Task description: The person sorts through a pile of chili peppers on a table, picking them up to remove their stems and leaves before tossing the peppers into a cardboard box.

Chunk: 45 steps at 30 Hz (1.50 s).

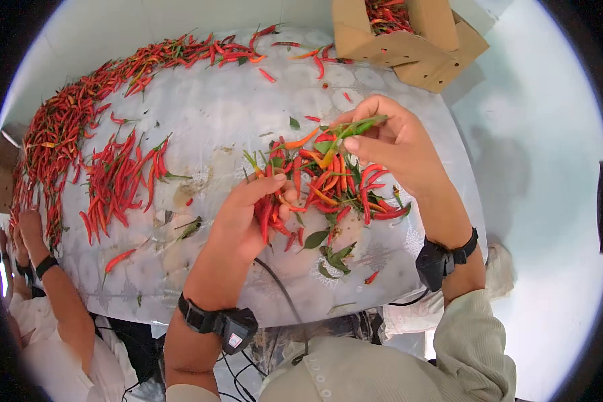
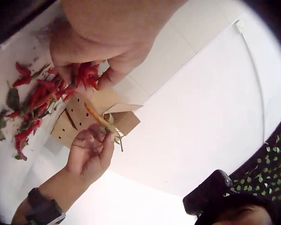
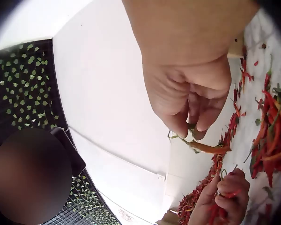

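Note:
Several red chili peppers are gripped in my left hand, stems pointing up past the thumb. My right hand pinches an orange chili pepper with green stems and leaf bits between thumb and fingertips; its tip points toward the left hand. Below both hands lies a loose pile of red and orange chilies mixed with green leaves. In the left wrist view the right hand holds the orange chili up, apart from the pile.
A smaller heap of chilies lies to the left, and a long bank of them runs along the far and left edge. A cardboard box with chilies stands at the back right. Another person's hand works at the left.

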### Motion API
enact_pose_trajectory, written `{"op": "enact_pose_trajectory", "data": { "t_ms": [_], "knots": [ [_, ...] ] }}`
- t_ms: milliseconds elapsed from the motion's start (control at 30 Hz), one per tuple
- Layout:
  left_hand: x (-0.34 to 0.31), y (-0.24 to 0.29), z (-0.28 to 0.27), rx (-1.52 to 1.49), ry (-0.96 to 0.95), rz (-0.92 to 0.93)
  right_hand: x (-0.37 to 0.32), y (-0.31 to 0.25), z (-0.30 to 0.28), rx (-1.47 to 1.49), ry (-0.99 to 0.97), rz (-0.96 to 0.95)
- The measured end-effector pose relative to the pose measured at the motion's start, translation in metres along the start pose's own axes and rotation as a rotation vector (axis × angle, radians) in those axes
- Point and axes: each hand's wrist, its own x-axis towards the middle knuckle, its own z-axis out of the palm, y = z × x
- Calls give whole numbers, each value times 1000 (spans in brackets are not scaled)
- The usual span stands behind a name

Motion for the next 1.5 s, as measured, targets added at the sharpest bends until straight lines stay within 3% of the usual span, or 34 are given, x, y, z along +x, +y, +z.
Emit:
{"op": "enact_pose_trajectory", "data": {
  "t_ms": [100, 200, 400, 533, 600, 733, 833, 967, 1133, 1233, 1300, 1367, 1500],
  "knots": [
    [-2, -1, 7, -6, 55, 4, -8, -10, 0, 66, 19, 124],
    [-2, -1, 4, 81, -78, -25, -11, -10, 3, 208, 56, 217],
    [-9, -12, 28, -54, -129, 15, -8, 14, 29, 78, 61, 127],
    [-7, -12, 18, 30, -90, 6, -10, 26, 36, -94, 1, -25],
    [0, -12, 7, 170, -62, -27, -11, 22, 36, -31, 81, 11],
    [-2, -11, 16, 112, 1, -46, -16, 9, 11, -23, 277, 37],
    [-11, -6, 21, 69, -28, -45, -27, -5, -19, -229, 544, -211],
    [-10, -7, 17, 35, 12, -34, -37, -56, -56, -419, 1028, -712],
    [-10, -7, 18, -43, 51, -32, -29, -123, -83, -596, 1249, -1313],
    [-9, -7, 14, -123, 18, -42, 3, -149, -131, -693, 1264, -1483],
    [-7, -6, 12, -148, -2, -47, 42, -155, -184, -792, 1295, -1101],
    [-10, -5, 17, -160, 24, -52, 78, -136, -234, -1219, 1216, -709],
    [-10, -2, 17, -173, -22, 15, 65, -77, -209, -973, 998, -481]
  ]
}}
